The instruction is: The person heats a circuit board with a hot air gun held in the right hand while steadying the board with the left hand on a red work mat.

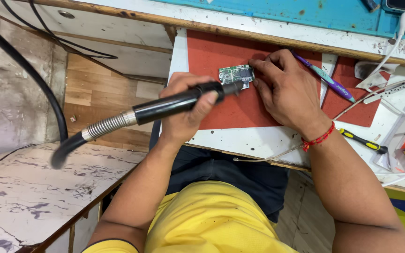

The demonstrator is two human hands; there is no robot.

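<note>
A small green circuit board point(234, 74) lies on a red mat point(221, 112) on the white worktable. My left hand point(186, 110) grips a black hot-air wand point(174, 104) whose nozzle points at the board's lower right corner. A coiled metal sleeve and black hose trail from the wand to the left. My right hand point(284, 91) rests on the mat at the board's right edge, fingertips pinched together against it; whether they hold a small tool is hidden.
A purple and teal toothbrush point(326, 79) lies behind my right hand. A yellow-handled screwdriver point(364, 142) sits near my right wrist. White cables and tweezers point(390, 91) clutter the right side. A marble-patterned counter point(29, 187) is at lower left.
</note>
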